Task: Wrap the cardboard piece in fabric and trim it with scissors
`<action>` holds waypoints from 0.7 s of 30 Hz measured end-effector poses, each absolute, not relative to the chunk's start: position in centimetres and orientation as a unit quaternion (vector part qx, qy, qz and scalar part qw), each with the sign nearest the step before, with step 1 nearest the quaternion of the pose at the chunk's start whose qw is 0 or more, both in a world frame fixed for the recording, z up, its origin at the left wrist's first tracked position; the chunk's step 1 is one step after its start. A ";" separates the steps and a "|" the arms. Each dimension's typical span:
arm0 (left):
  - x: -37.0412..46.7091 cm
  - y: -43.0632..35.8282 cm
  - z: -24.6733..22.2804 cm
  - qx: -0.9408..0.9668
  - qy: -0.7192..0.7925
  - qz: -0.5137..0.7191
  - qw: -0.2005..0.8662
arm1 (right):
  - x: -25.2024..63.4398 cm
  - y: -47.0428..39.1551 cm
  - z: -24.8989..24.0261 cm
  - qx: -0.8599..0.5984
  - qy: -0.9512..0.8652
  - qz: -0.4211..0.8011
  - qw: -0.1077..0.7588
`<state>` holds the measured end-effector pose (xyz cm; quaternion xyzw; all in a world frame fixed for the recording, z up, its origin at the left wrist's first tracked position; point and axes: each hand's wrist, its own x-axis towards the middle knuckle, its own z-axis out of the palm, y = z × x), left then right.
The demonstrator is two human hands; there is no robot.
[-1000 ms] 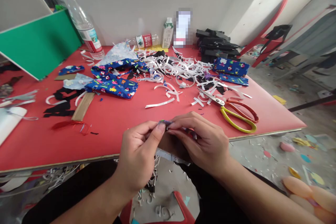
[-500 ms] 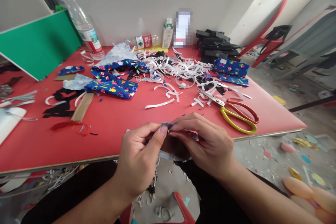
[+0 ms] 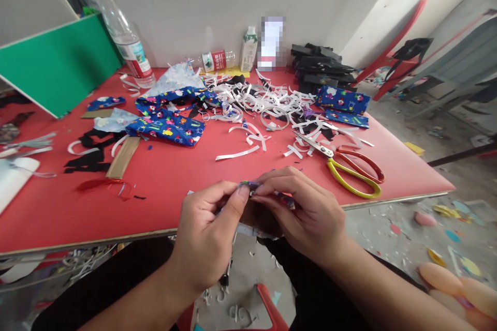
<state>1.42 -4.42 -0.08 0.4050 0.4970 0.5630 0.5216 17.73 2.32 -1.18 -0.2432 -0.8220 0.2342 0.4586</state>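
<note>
A small printed fabric piece (image 3: 248, 185) is pinched between the fingertips of the left hand (image 3: 207, 238) and right hand (image 3: 306, 212), just over the table's near edge (image 3: 116, 240). Bare red tabletop lies beyond; scissors (image 3: 345, 165) sit right.

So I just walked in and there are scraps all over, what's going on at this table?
A person sits at the red table, pinching a small printed fabric piece between the left hand and right hand at the near edge. Yellow and red scissors lie untouched to the right, with white paper strips and blue printed fabric further back.
</note>
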 end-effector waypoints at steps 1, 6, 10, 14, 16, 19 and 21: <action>1.4 -4.5 -0.1 0.406 0.499 0.561 0.521 | 17.7 2.3 -1.2 -0.241 -0.820 0.235 0.463; 1.3 -4.7 -0.1 0.417 0.514 0.548 0.512 | 17.8 2.4 -1.0 -0.240 -0.824 0.240 0.455; 1.4 -4.9 0.1 0.432 0.510 0.549 0.503 | 17.9 2.3 -1.0 -0.240 -0.831 0.233 0.444; 1.3 -4.9 -0.1 0.435 0.525 0.546 0.487 | 17.9 2.2 -1.0 -0.239 -0.853 0.191 0.422; 1.1 -4.6 -0.4 0.414 0.532 0.555 0.487 | 17.9 2.4 -1.0 -0.235 -0.866 0.175 0.405; 0.6 -3.8 -1.0 0.355 0.532 0.588 0.495 | 18.1 2.7 -1.0 -0.242 -0.880 0.157 0.377; 0.0 -3.2 -1.2 0.321 0.526 0.615 0.492 | 18.4 2.9 -0.8 -0.255 -0.883 0.151 0.363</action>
